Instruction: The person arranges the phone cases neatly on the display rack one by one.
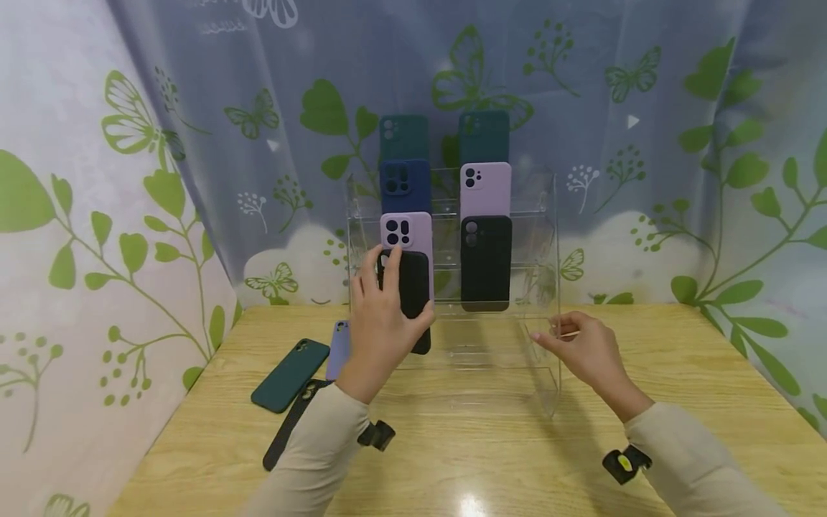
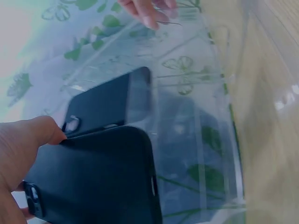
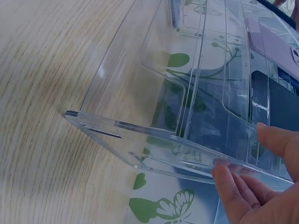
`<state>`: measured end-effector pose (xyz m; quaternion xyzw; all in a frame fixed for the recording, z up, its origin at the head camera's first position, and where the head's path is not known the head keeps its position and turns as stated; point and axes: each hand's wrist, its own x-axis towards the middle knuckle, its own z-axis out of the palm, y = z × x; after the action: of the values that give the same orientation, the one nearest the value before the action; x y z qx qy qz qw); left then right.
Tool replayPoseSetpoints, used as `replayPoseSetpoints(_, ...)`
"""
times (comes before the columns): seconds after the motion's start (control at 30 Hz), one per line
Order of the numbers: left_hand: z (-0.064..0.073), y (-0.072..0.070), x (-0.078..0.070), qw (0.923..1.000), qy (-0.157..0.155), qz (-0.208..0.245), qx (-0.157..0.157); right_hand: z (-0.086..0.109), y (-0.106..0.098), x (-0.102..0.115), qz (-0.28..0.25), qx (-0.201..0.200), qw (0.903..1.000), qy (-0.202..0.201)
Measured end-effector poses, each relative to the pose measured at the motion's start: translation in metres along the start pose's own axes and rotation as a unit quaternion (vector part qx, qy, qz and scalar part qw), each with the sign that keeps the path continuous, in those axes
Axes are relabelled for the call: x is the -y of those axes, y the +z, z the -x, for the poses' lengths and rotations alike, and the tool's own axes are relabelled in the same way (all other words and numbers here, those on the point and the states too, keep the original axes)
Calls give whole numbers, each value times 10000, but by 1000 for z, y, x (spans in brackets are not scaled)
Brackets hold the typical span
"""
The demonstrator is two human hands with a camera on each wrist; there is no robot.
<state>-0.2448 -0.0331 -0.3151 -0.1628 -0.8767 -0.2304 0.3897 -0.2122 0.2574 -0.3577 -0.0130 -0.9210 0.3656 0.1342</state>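
Note:
My left hand (image 1: pixel 382 312) grips a black phone case (image 1: pixel 415 287) by its edges, thumb on one side and fingers on the other. The case stands upright before a lilac phone case (image 1: pixel 422 233) in the left column of a clear tiered display rack (image 1: pixel 548 388). In the left wrist view the held black case (image 2: pixel 98 177) partly covers another black case (image 2: pixel 100 100) on the rack. My right hand (image 1: pixel 591 352) holds the rack's right side panel (image 3: pixel 154 133), with the thumb and fingers on opposite faces in the right wrist view.
Higher in the left column are a blue case (image 1: pixel 413 190) and a green case (image 1: pixel 410 136). The right column holds green (image 1: pixel 487 136), lilac (image 1: pixel 494 190) and black (image 1: pixel 487 273) cases. Dark green (image 1: pixel 291 375), lavender (image 1: pixel 339 352) and black (image 1: pixel 291 425) cases lie on the wooden table (image 1: pixel 491 452).

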Motion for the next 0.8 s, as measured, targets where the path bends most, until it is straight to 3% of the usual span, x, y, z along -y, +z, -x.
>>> replayPoseSetpoints(0.13,4,17,0,9994,-59,-249,-233,-1,0,0,0,32,10000,44)
replayPoseSetpoints(0.37,10,38,-3,9979,-424,-401,-263,-1,-1,-2,-1,37,10000,35)
replayPoseSetpoints(0.57,15,48,-7,9959,-647,-607,-157,-1,0,-2,-6,20,10000,0)
replayPoseSetpoints(0.8,23,57,-6,9926,-581,-1065,-53,0,0,-1,-49,26,10000,-7)
